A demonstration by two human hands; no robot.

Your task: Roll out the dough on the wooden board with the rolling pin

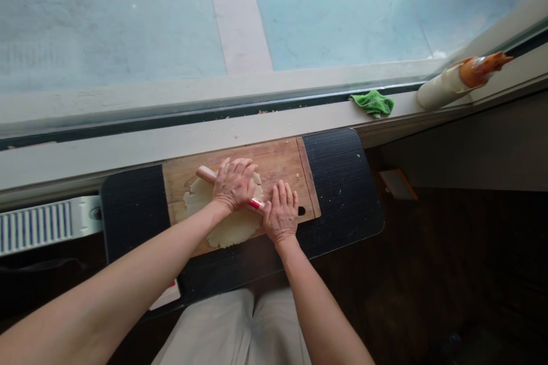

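Note:
A pale, flattened sheet of dough (234, 230) with ragged edges lies on a wooden cutting board (280, 155). Slanting across it is a slim rolling pin (206, 174), light brown at its far left end and marked with red near the right end. My left hand (234, 183) is bent over the pin's middle, fingers pointing away from me. At the pin's near right end, my right hand (281, 212) lies over the tip, its thumb side against the pin and its fingers reaching toward the board. Both palms hide parts of the pin.
The board rests on a black table (342, 188) against a white window sill (171, 141). On the sill are a green cloth (373, 103) and a pale container (443, 90) with an orange-brown top. A radiator (43, 223) is at left, a small white box (168, 295) near my left forearm.

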